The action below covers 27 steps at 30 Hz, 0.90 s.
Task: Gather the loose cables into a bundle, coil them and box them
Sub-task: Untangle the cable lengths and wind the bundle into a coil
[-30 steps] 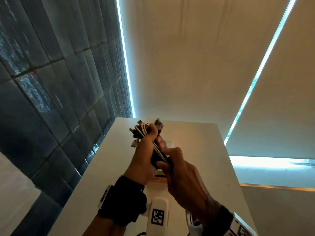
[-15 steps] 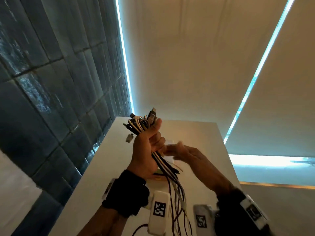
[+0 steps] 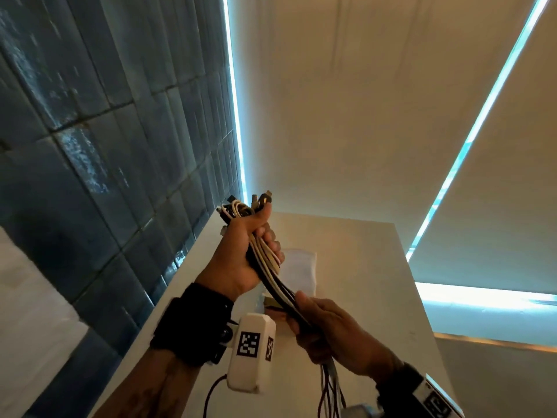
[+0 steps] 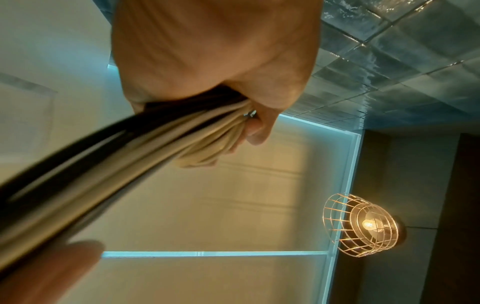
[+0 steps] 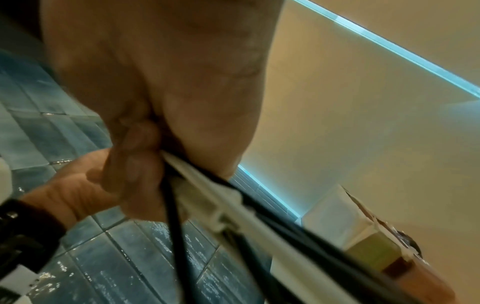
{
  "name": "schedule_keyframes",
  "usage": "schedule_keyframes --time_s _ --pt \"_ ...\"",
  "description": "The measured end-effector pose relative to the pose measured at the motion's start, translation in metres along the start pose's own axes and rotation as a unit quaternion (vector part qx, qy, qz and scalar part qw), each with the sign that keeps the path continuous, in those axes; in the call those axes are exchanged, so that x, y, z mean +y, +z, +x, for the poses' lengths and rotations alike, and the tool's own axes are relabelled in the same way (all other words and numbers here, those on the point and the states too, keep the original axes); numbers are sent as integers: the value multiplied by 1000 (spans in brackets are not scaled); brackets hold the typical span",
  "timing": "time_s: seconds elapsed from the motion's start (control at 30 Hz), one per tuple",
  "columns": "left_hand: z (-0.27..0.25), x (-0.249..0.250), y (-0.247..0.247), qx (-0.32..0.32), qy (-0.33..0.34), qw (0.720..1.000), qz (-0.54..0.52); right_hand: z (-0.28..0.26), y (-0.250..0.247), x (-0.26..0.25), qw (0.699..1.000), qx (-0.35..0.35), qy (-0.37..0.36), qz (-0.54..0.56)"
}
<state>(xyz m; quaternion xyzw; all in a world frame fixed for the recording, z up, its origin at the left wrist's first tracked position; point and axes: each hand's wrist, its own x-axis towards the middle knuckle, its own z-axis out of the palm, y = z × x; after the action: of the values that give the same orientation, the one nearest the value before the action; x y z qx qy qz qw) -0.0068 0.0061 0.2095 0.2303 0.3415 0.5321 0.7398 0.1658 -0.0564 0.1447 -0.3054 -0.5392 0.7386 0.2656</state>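
A bundle of black and white cables (image 3: 278,283) is held up above the white table (image 3: 376,267). My left hand (image 3: 250,245) grips its upper end, and several plug ends (image 3: 250,205) stick out above the fist. My right hand (image 3: 325,327) grips the same bundle lower down, and loose cable tails (image 3: 330,387) hang below it. In the left wrist view the cables (image 4: 109,152) run out of the fist toward the lower left. The right wrist view shows fingers (image 5: 135,160) curled round black and white strands (image 5: 233,203). A box (image 5: 363,232) sits at that view's right edge.
A white sheet or pouch (image 3: 298,270) lies on the table behind the hands. A dark blue tiled wall (image 3: 105,146) runs along the left. Pale blinds (image 3: 376,116) hang beyond the table. A wire-cage lamp (image 4: 363,224) glows overhead.
My right hand let go near the left fist, swung out to the right, then came back and closed on the bundle lower down. The left hand rose a little with the plug ends.
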Motion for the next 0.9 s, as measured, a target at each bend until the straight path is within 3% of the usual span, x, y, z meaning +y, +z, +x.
schedule_keyframes --time_s 0.27,0.33,0.5,0.7,0.8,0.9 --pt "-10 -10 -12 -45 -62 994 73 -11 -16 -32 978 27 21 -206" --pt "-11 -15 -12 -59 -66 990 114 -12 -20 -44 957 25 39 -285" --pt "-17 -31 -16 -121 -91 974 167 -13 -27 -73 873 33 42 -485" --pt "-32 -34 -12 -198 -99 945 242 -15 -29 -113 846 -13 48 -531" --pt "-38 -31 -9 -249 -103 922 278 -13 -34 -130 846 6 31 -533" --pt "-40 -31 -5 -256 -89 905 328 -5 -34 -137 842 18 5 -539"
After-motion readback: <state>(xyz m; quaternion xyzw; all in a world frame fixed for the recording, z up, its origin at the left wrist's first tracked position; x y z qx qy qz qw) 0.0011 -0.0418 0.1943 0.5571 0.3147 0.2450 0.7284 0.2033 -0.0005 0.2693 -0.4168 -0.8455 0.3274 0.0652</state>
